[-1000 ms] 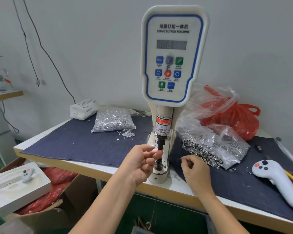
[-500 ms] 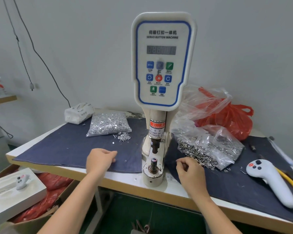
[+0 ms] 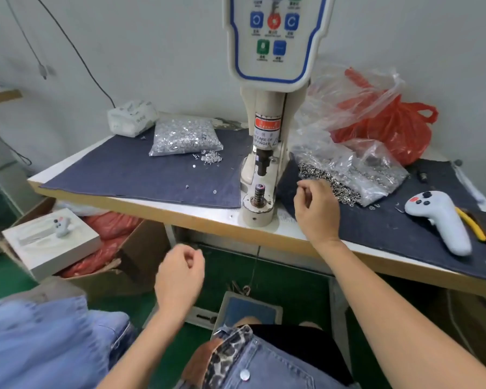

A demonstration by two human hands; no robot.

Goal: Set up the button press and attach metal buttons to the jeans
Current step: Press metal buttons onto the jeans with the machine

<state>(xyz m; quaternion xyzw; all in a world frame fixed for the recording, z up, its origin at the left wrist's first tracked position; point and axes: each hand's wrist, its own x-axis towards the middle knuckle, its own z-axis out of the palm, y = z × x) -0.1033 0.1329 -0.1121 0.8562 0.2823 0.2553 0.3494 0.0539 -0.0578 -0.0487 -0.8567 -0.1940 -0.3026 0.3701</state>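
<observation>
The white servo button press [image 3: 267,119] stands at the table's front edge, with its lower die [image 3: 259,192] bare under the black punch [image 3: 263,164]. My right hand [image 3: 317,209] rests on the table just right of the die, beside the open bag of metal buttons [image 3: 351,175]. Its fingers are curled and whatever they hold is hidden. My left hand [image 3: 180,273] hangs below the table edge, loosely curled and holding nothing. A blurred pile of light blue jeans [image 3: 40,341] lies at the lower left. A clear bag of silver tacks [image 3: 184,137] sits left of the press.
Dark denim cloth [image 3: 129,175] covers the table. A white controller [image 3: 438,217] and a yellow tool [image 3: 472,226] lie at the right, with a red bag [image 3: 390,127] behind. A foot pedal [image 3: 250,310] sits on the green floor. A cardboard box [image 3: 135,256] holds a white box [image 3: 51,242].
My left hand left the press die, crossed the cloth and dropped below the table edge. The view tilted down, showing the jeans and pedal. My right hand stayed by the buttons.
</observation>
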